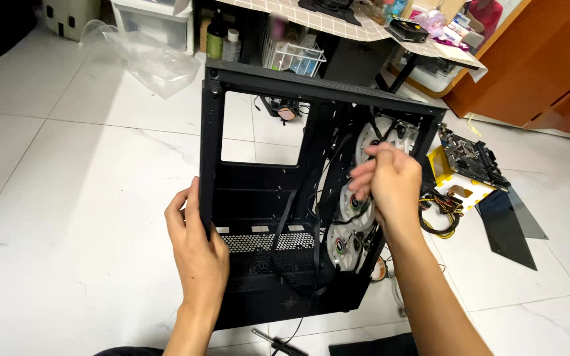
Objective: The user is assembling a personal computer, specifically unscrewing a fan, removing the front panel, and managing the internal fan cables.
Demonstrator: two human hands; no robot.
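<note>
Screwdriver (278,341): lies on the white tile floor (67,217) just in front of the computer case, nearest the viewer, dark handle, touched by neither hand.
Left hand (196,247): wrapped around the near-left upright edge of the black computer case (258,191); fingers curled shut on the frame edge, thumb on the outer side, palm against the lower left corner.
Computer case: stands open on the floor, side panel off, between the two hands; perforated shroud along its lower part, large cut-out in the back tray above.
Right hand (390,184): inside the case's right side, in front of the fans; fingers bunched together, pinching a thin black cable (348,221) that loops down from the fingertips. Exactly how tight the pinch is cannot be told.
Fans (354,211): white round fans stacked along the case's right wall, partly behind the right hand.
Loose cables (440,214): yellow and black bundle on the floor just right of the case.
Motherboard (468,157): rests on a yellow-and-white box right of the case, beyond the cables.
Dark panel (506,227): flat on the floor right of the case, near the box.
Plastic bag (143,59): clear, crumpled, on the floor beyond the case's left corner.
Table (338,26): behind the case, chequered top, cluttered.
</note>
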